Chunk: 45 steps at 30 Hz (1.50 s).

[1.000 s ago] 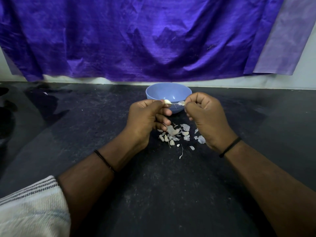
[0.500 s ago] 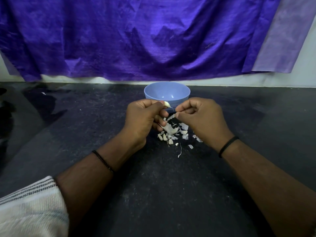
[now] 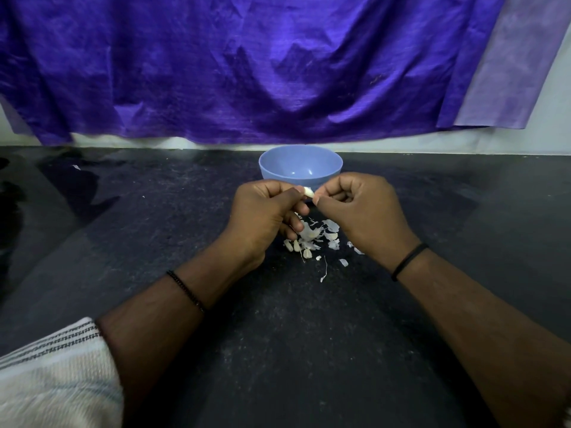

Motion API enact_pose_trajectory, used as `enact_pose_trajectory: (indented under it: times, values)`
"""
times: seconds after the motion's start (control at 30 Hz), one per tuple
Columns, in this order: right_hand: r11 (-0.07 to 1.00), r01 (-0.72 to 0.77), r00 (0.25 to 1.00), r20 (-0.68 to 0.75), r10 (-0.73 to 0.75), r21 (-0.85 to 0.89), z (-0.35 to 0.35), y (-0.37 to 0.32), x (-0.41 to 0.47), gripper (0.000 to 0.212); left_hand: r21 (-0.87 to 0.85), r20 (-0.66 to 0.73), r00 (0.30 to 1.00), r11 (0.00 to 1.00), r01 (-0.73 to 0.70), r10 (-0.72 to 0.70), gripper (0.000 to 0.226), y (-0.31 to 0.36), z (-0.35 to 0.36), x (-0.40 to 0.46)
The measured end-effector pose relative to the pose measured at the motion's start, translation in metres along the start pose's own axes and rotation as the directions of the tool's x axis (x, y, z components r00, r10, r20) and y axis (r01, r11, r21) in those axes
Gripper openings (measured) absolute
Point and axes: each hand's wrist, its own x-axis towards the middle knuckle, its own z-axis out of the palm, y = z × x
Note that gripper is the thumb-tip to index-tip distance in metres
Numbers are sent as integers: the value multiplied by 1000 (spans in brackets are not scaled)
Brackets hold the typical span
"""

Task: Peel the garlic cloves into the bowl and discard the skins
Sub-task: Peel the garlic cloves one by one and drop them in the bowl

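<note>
My left hand [image 3: 264, 216] pinches a pale garlic clove [image 3: 308, 192] between thumb and forefinger, just in front of the blue bowl [image 3: 300, 166]. My right hand [image 3: 363, 211] is curled, its thumb and forefinger tips pinching at the clove's right end. Below the hands, a small pile of garlic cloves and loose white skins [image 3: 312, 239] lies on the dark countertop [image 3: 278, 350]. What I can see of the bowl's inside looks bare. Part of the pile is hidden by my left fingers.
A purple cloth [image 3: 247, 66] hangs on the wall behind the bowl. A striped white cloth [image 3: 52, 375] sits at the lower left corner. Stray skin bits [image 3: 343, 262] lie to the right of the pile.
My right hand pulled a strip of skin away from the clove, dropped down toward the pile, and has come back up to pinch at the clove again. My left hand stayed holding the clove.
</note>
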Motion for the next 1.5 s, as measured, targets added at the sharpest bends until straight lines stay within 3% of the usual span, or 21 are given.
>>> enact_pose_trajectory:
  times: [0.47, 0.63, 0.83, 1.13, 1.43, 1.5]
  values:
    - [972, 128, 990, -40, -138, -198, 3, -3, -3, 8, 31, 54, 998, 999, -19, 18, 15, 3, -1, -3]
    - [961, 194, 979, -19, -202, -195, 4, -4, -5, 8, 52, 155, 987, 998, 28, -35, 15, 9, -11, 0]
    - [986, 160, 987, -6, -160, -45, 1, -9, -6, 5, 25, 281, 952, 992, 122, -124, 15, 14, -20, 1]
    - [986, 162, 986, -42, -164, -37, -6, -6, -1, 8, 71, 388, 915, 994, 87, -108, 20, 16, -25, -1]
    - [963, 130, 988, 115, -106, -235, -8, 6, 3, 22, -61, 444, 877, 970, 235, -185, 14, 11, -20, 0]
    - [957, 135, 987, 115, -108, -256, -10, 5, 4, 16, -45, 462, 857, 959, 281, -230, 14, 12, -18, 0]
